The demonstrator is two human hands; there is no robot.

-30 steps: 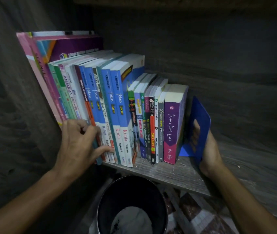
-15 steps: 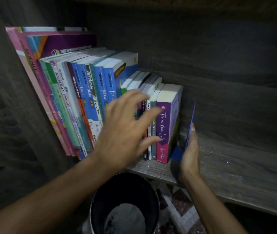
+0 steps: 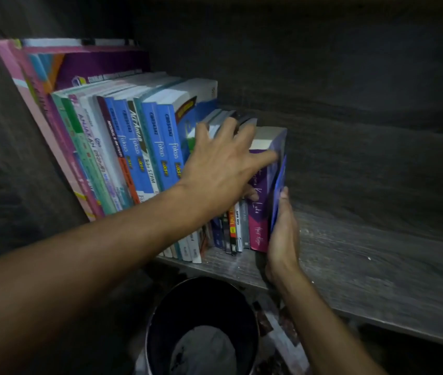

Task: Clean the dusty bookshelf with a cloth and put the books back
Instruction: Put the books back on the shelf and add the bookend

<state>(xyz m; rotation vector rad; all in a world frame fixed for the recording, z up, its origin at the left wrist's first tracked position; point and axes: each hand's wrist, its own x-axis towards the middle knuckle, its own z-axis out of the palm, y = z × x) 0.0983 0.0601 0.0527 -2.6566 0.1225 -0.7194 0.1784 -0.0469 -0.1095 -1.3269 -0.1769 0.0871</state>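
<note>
The right hand (image 3: 282,236) lies flat along the outer face of the blue bookend (image 3: 280,185), palm pressing it leftward, thumb pointing up; it clasps nothing, only pushes. A second ago that bookend stood angled and apart from the purple book (image 3: 258,215); now it lies tight against the book's cover, the gap gone.

The left hand (image 3: 223,163) has moved too. It was at the far left of the row, fingers on the spines of the tall books. It has since crossed over and now spreads across the tops of the short books (image 3: 235,234), fingers straight and fanned. One fingertip reaches the purple book's top corner, and the thumb seems to sit lower on its spine. It grips nothing and steadies the books from above and in front.

Both forearms come in from below, the left crossing diagonally in front of the blue textbooks (image 3: 158,150), the right rising almost straight up to the bookend.

The books stand in one row on the left half of the shelf (image 3: 371,269), the tall ones leaning left against the side wall. This looks like the closing step: the books are back and are being squeezed and braced. The bare board to the right shows a few pale specks. No cloth is visible. A dark bucket (image 3: 158,320) sits below the shelf edge.
</note>
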